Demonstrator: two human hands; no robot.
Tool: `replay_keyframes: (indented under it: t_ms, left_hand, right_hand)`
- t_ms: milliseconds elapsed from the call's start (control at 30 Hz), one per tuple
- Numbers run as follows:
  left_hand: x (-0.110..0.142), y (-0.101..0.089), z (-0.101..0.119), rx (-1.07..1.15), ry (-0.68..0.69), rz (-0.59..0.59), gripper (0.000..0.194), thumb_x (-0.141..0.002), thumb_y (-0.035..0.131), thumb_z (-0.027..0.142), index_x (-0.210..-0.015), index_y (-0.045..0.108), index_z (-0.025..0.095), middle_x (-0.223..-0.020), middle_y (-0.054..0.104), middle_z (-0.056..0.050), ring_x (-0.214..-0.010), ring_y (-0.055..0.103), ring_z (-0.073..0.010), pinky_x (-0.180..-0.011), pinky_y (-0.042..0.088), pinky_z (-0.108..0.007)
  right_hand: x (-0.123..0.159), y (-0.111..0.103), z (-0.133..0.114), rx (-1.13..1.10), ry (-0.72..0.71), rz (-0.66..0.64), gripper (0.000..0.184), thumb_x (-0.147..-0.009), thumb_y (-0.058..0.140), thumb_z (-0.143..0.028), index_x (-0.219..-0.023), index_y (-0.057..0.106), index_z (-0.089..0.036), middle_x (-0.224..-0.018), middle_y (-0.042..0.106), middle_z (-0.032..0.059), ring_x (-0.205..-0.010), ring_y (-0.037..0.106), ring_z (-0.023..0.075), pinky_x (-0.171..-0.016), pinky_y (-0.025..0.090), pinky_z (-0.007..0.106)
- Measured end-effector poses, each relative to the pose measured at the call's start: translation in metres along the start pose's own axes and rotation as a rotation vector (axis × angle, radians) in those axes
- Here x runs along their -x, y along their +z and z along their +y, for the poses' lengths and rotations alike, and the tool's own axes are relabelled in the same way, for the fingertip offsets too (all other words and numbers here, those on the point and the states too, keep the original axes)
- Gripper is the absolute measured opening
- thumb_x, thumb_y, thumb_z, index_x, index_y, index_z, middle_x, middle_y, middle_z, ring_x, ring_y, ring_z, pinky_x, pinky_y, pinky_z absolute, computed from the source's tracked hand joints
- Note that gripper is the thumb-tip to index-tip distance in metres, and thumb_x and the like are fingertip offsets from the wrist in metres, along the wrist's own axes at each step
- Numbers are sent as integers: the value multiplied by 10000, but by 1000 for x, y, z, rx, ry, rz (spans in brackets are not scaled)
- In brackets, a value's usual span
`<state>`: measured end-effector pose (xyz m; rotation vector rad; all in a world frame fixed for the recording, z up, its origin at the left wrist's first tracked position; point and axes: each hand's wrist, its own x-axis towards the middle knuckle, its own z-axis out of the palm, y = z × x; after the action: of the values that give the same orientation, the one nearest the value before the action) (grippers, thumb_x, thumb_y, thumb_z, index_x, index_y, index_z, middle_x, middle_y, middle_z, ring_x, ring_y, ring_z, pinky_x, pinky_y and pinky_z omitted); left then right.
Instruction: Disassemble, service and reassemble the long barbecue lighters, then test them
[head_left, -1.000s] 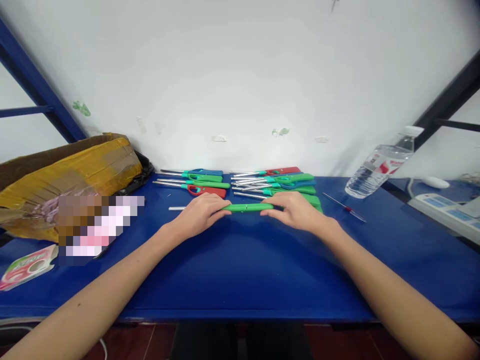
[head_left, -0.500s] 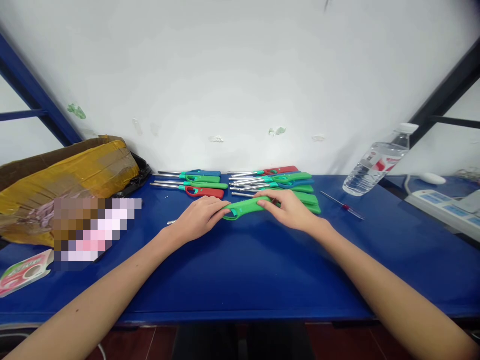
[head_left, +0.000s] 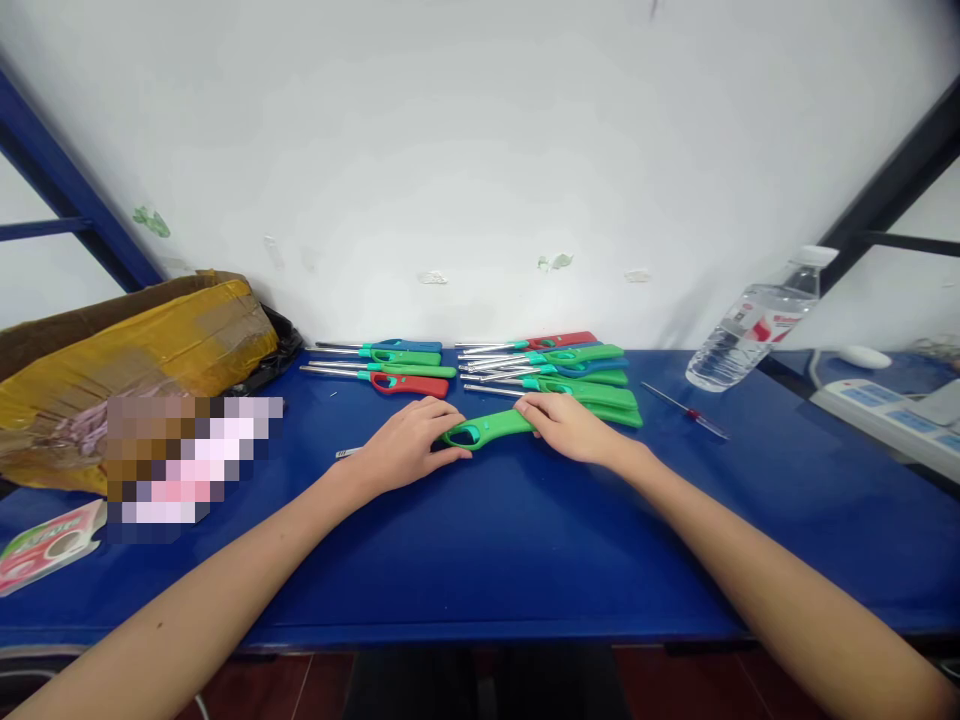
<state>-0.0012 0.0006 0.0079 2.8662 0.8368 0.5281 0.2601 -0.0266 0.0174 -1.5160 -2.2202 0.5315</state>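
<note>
A green long-nosed lighter [head_left: 499, 427] lies between my two hands, its trigger opening facing up towards me. My left hand [head_left: 412, 440] is closed round its front end beside the trigger, the thumb below and the fingers above. The tip of its metal tube shows to the left of that hand; the rest is hidden by the hand. My right hand [head_left: 574, 428] pinches the rear end of the handle. Just behind my right hand lies a pile of lighters [head_left: 585, 375] with green, blue and red handles. A smaller group, with a red lighter [head_left: 412, 385] in front, lies behind my left hand.
A screwdriver [head_left: 684, 410] lies right of the pile, and a tilted water bottle [head_left: 754, 325] is behind it. At far right is a power strip [head_left: 896, 425]. On the left are a taped cardboard box [head_left: 187, 330] and a printed card [head_left: 56, 545]. The wall closes off the back.
The green lighter has turned about its length, so its trigger opening shows more, and sits slightly lower. My left thumb has moved down away from the trigger.
</note>
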Motion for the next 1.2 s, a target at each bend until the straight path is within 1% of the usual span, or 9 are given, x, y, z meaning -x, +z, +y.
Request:
replay_keyframes:
  t_ms: [100,200,300,533,633,733,900,1033,1200]
  left_hand:
    - [0,3,-2,22,-6,-1,312,-925,593,428,-1112,638,182,-1104,632,-89,-1014,572,-236,-894,463,-353]
    - [0,4,-4,57,-24,-17,307,-928,589,429,-1110,636,185,-1105,628,-88,-1015,569,-237,-896,461,-353]
    - [0,5,-5,113,-35,-28,307,-928,589,430,-1123,629,197,-1119,623,-82,-1031,567,-231,-904,459,-343]
    - [0,3,-3,113,-29,-15,314,-941,568,426,-1150,625,198,-1117,637,-73,-1025,588,-212,-904,469,-329]
    - [0,5,-2,0,-11,19,371,-956,544,416,-1239,586,181,-1171,640,-100,-1079,587,-238,-942,459,-370]
    - [1,8,-5,-92,4,31,451,-932,591,409,-1292,558,140,-1098,682,-115,-1023,616,-253,-915,475,-387]
    - [0,11,-9,-161,-8,77,295,-948,573,280,-1206,629,148,-961,714,-86,-891,655,-221,-813,501,-329]
    - [1,13,-10,-186,5,146,296,-974,525,309,-1189,635,138,-961,717,-95,-883,662,-226,-793,506,-333]
    - [1,12,-8,-195,29,118,288,-1002,470,322,-1159,641,151,-960,727,-84,-878,672,-214,-805,494,-336]
  right_hand:
    - [3,1,-1,131,-57,42,376,-1005,339,-411,-928,633,-189,-872,682,73,-790,614,212,-709,423,314]
    - [6,3,-1,242,-199,57,375,-973,429,-468,-1157,613,-198,-1066,675,110,-1008,601,265,-844,445,368]
    - [7,4,0,262,-284,42,422,-950,479,-495,-1248,583,-215,-1102,653,111,-1013,600,265,-854,463,374]
    - [4,2,3,204,-344,25,373,-985,434,-443,-1200,635,-214,-939,643,88,-865,594,224,-763,470,342]
    - [2,3,6,144,-363,43,354,-999,412,-416,-1141,662,-210,-969,679,93,-890,599,228,-785,474,354]
    - [1,5,6,94,-365,53,336,-1001,415,-398,-1079,686,-215,-1019,707,87,-924,617,233,-795,477,355]
    - [2,4,2,36,-320,21,329,-1001,418,-385,-1011,697,-209,-993,730,66,-863,649,212,-773,475,324]
    - [3,0,0,34,-299,9,338,-1005,407,-379,-1023,697,-207,-1011,731,60,-885,657,213,-798,479,325]
    - [3,2,4,172,-328,48,347,-1000,414,-377,-1094,693,-194,-1032,712,98,-943,644,239,-841,491,377]
